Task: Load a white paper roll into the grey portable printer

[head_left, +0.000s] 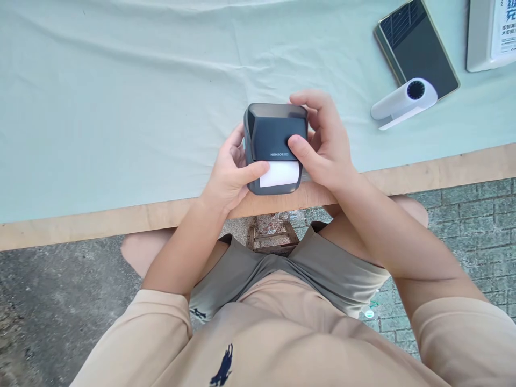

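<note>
Between my two hands is a small dark label printer point(272, 134) with NIIMBOT lettering, held above the table's front edge. White label paper point(282, 173) shows at its near side, below the dark lid. My left hand point(231, 169) grips the printer's left side, its thumb resting on the paper's left end. My right hand point(324, 142) grips the right side, thumb on the lid's lower right corner and index finger at the far right corner. The fingers behind the printer are partly hidden.
On the pale green tablecloth point(121, 107), a dark-screened phone point(427, 48) lies at the right. Partly over its near end is a white roll of paper point(397, 105) with a dark core. A white box point(479, 37) with printed text stands far right. The wooden table edge point(451, 172) crosses before my lap.
</note>
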Action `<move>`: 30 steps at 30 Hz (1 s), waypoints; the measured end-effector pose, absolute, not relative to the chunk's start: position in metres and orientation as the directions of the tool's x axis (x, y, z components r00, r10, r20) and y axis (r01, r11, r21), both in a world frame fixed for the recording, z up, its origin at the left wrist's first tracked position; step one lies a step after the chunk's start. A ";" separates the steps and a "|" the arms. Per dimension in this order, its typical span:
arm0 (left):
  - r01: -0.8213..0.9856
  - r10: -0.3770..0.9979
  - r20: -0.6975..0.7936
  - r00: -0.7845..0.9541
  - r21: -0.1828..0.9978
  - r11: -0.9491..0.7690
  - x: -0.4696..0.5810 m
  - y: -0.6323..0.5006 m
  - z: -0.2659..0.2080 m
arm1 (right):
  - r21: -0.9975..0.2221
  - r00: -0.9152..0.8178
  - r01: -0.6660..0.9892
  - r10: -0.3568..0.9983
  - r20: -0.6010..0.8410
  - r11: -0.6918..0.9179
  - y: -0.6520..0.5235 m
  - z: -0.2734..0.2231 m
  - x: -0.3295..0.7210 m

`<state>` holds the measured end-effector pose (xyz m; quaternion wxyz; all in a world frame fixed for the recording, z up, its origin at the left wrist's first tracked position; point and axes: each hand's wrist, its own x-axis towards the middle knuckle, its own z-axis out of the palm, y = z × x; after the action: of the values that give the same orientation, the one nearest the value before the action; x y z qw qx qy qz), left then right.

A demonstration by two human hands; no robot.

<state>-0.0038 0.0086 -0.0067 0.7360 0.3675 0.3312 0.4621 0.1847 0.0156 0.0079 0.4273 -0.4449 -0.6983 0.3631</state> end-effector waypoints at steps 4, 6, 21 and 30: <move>-0.434 0.917 -0.152 0.370 0.844 0.315 -0.004 0.007 -0.004 | -0.948 -0.274 0.221 0.947 0.166 0.230 0.017 0.005 0.184; -0.455 0.916 -0.156 0.370 0.829 0.325 -0.004 0.007 -0.001 | -0.946 -0.289 0.217 0.942 0.172 0.239 0.018 0.005 0.184; -0.478 0.909 -0.194 0.370 0.799 0.365 -0.002 0.004 0.006 | -0.931 -0.291 0.290 0.947 0.135 0.221 0.017 0.009 0.185; -0.475 0.920 -0.164 0.355 0.816 0.329 -0.001 0.005 0.003 | -0.906 -0.305 0.302 0.931 0.202 0.295 0.019 0.003 0.185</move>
<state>-0.0015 0.0053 0.0028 0.7481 0.3435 0.3239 0.4664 0.1850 0.0187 0.0030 0.3934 -0.4391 -0.7020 0.3995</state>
